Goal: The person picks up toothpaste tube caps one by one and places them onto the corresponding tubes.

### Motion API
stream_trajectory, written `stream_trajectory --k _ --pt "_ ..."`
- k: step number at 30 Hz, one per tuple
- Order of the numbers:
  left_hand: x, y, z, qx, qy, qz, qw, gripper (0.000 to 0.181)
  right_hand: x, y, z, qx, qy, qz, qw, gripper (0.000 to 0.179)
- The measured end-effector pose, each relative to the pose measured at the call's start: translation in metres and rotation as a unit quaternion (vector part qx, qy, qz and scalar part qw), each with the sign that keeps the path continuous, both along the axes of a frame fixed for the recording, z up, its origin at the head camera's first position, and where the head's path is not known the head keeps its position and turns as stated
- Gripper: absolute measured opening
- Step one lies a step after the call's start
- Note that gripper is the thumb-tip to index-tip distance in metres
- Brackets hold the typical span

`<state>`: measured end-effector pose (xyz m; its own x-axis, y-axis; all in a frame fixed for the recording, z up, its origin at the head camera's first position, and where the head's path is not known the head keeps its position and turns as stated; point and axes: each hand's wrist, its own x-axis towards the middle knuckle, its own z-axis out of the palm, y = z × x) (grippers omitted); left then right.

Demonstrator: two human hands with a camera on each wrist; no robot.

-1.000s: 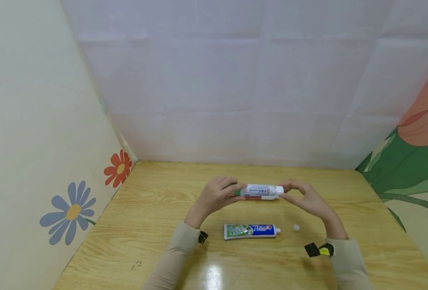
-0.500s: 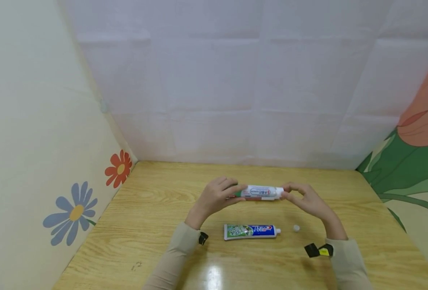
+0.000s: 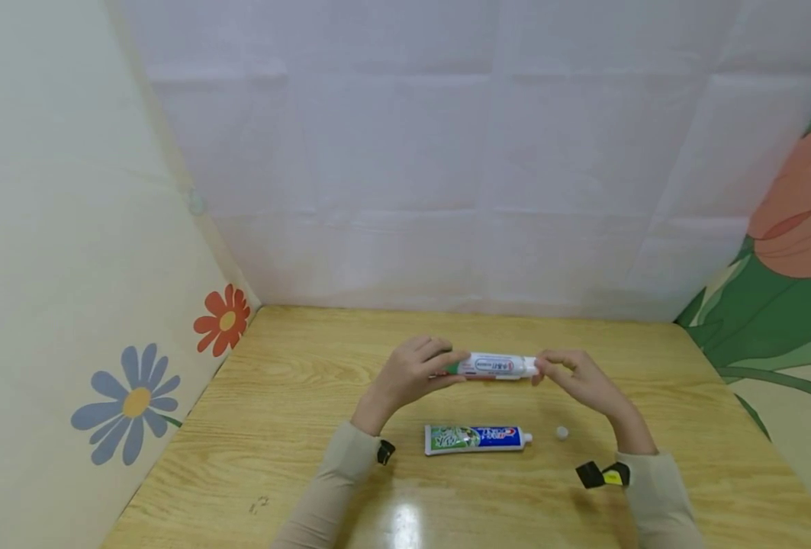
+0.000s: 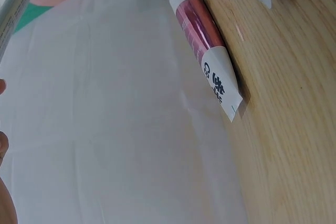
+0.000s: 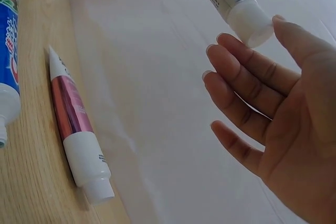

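Note:
My left hand (image 3: 408, 374) grips a white toothpaste tube (image 3: 490, 365) by its green end and holds it level above the table. At the tube's other end, my right hand (image 3: 584, 380) pinches the white cap (image 5: 253, 24) between thumb and index finger; the remaining fingers are spread and bent a little. Behind and below the held tube lies a pink and white tube (image 5: 73, 111), mostly hidden in the head view. Nearer to me, a green and blue toothpaste tube (image 3: 477, 438) lies with its nozzle bare, and a small white cap (image 3: 561, 432) sits to its right.
The wooden table (image 3: 295, 457) ends at a pale cloth backdrop (image 3: 405, 191). Flower-patterned panels (image 3: 48, 267) stand at both sides. A black strap with a yellow mark (image 3: 613, 476) is at the right sleeve cuff.
My right fingers have shifted around the cap, from spread apart beside it to closer together on its end. The left hand and the held tube have barely moved.

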<state>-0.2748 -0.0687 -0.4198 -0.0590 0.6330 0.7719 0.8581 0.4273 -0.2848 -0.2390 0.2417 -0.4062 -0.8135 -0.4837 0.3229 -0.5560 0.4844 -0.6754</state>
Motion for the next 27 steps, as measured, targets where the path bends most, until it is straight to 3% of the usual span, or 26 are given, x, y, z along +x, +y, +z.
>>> stream_trajectory --k 6,12,19,27 --pt "0.001 0.000 0.000 0.000 -0.001 0.001 1.0000 0.044 0.001 -0.002 0.002 -0.003 -0.003 0.005 1.0000 0.032" --pt "0.001 0.000 -0.001 0.001 -0.006 0.003 1.0000 0.044 0.017 -0.014 0.024 0.000 0.003 0.011 0.9999 0.033" --pt "0.000 0.000 -0.001 0.003 -0.008 -0.001 1.0000 0.042 -0.001 -0.001 -0.002 -0.010 -0.002 0.012 0.9999 0.035" --pt "0.001 -0.001 0.000 0.008 -0.004 -0.003 1.0000 0.045 -0.001 0.002 -0.003 -0.009 -0.001 -0.012 0.9999 0.022"
